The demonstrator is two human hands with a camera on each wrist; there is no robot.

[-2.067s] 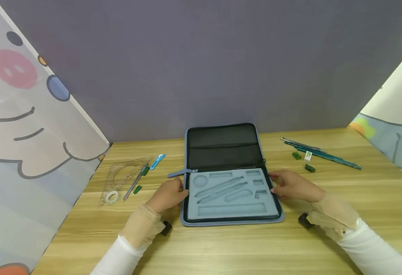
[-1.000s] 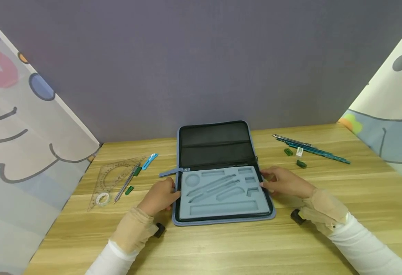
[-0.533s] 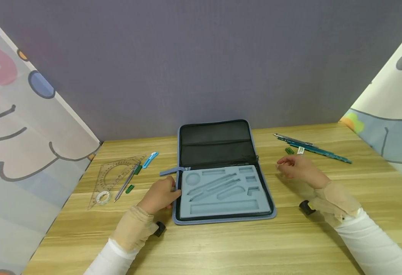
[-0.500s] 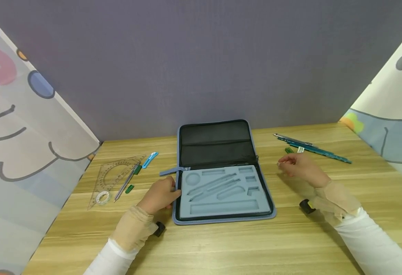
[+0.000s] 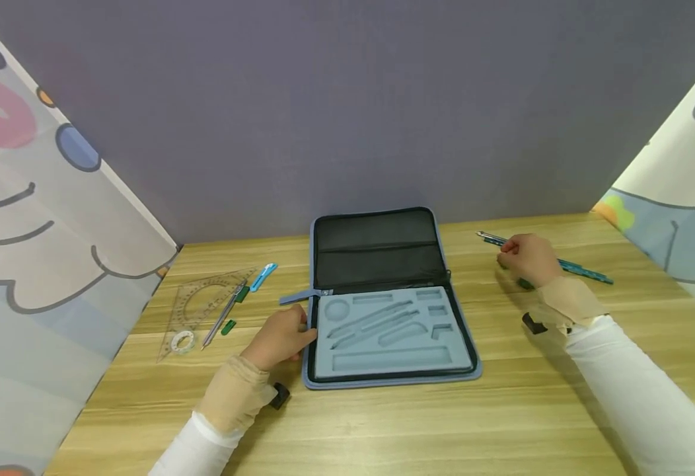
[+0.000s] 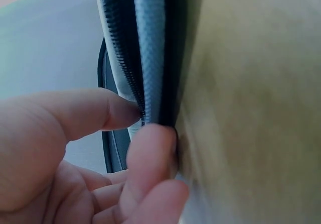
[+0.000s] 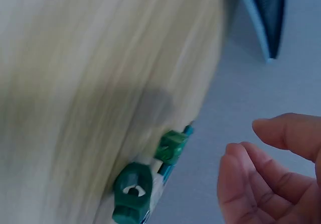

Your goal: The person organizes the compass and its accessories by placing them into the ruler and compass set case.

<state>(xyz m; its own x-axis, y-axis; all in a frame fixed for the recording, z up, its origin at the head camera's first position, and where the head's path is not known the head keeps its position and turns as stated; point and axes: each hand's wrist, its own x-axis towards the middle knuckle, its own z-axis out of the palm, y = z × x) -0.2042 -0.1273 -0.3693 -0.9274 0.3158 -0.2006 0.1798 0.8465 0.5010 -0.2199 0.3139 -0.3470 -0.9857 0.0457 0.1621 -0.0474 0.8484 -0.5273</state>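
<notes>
The zip case (image 5: 395, 385) lies unfolded on the table, with a pale blue foam insert (image 5: 383, 340) full of shaped hollows. My left hand (image 5: 279, 336) pinches the case's left edge; in the left wrist view thumb and forefinger (image 6: 95, 148) grip the zipped rim (image 6: 153, 58). Over the pencils (image 5: 588, 271) at the right is my right hand (image 5: 530, 259), holding nothing, its thumb and fingers (image 7: 273, 169) bent and apart in the right wrist view. Two green pieces, a sharpener-like one (image 7: 133, 190) and a smaller one (image 7: 171, 146), lie near it; the hand partly hides them in the head view.
Left of the case lie a clear set square (image 5: 183, 301), a white tape ring (image 5: 182, 341), a silver compass-like tool (image 5: 224, 317), two green pieces (image 5: 228, 327) and a blue cutter (image 5: 263, 277). A grey wall (image 5: 371, 112) stands behind the table.
My right hand has let go of the case's right edge and moved right and away from me, over the pencils and small pieces. The left hand has stayed on the left edge.
</notes>
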